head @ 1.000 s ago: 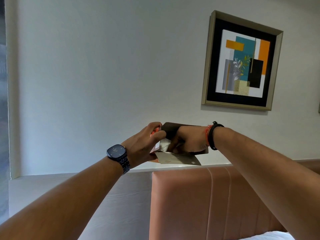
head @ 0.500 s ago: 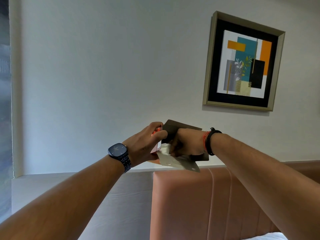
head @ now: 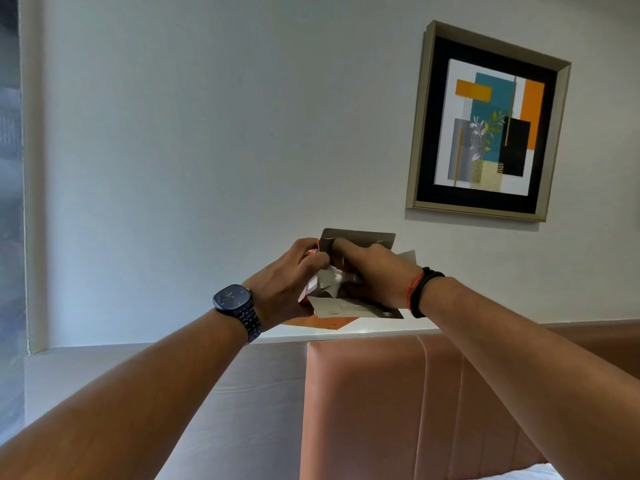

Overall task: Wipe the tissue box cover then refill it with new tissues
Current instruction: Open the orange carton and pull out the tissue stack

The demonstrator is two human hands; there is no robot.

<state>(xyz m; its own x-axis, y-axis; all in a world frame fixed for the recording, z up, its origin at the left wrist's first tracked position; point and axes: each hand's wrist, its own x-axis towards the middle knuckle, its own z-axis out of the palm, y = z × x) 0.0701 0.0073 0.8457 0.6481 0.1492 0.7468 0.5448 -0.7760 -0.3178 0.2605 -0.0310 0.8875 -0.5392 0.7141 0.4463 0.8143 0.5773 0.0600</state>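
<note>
I hold the tissue box cover (head: pixel 358 236) up in front of the wall, its flaps open. The upper flap stands up behind my fingers. A grey lower flap (head: pixel 349 309) with a round snap hangs toward me. My left hand (head: pixel 285 280), which wears a dark watch, grips the left end, where an orange-and-white tissue pack (head: pixel 307 293) shows. My right hand (head: pixel 375 277) curls over the cover's opening from the right. Its fingers are in among crumpled white tissue (head: pixel 333 279). How far the pack sits inside is hidden by my hands.
Below my hands a white ledge (head: pixel 381 330) runs along the wall, with a padded salmon headboard (head: pixel 398 403) in front of it. A framed picture (head: pixel 488 123) hangs at the upper right. White bedding (head: pixel 533 474) shows at the bottom right. A window edge (head: pixel 12 202) lies at the far left.
My right hand has shifted over the opening and the upper flap now stands more upright. A pale flap has come into sight behind my right hand. My left hand's grip is unchanged.
</note>
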